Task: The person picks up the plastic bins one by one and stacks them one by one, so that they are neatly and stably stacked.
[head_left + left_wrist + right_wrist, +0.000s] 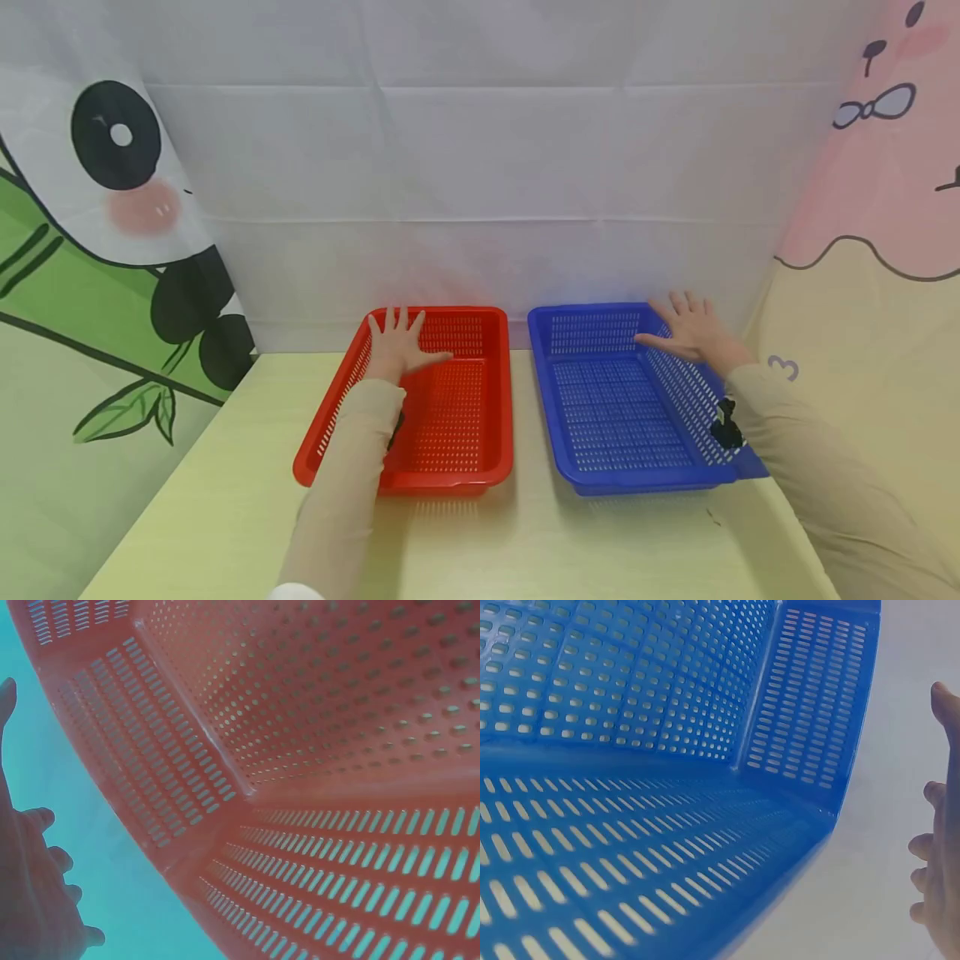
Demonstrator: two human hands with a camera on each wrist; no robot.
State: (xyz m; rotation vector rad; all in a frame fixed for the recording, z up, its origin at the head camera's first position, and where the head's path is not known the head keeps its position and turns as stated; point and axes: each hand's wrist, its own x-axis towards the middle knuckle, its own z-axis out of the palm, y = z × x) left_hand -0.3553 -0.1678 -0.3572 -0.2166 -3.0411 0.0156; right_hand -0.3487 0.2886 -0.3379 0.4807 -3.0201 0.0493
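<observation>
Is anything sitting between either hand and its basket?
Nothing visible. The left hand is spread over the far left corner of the red basket, the right hand over the far right corner of the blue basket. Both baskets look empty.

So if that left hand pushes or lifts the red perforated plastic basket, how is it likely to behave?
The red perforated plastic basket probably weighs little: its walls are thin and full of slots, and it looks empty. On the smooth pale yellow tabletop it would likely slide rather than tip, being low and wide. Lifted by the one corner where the left hand is, it may flex slightly.
</observation>
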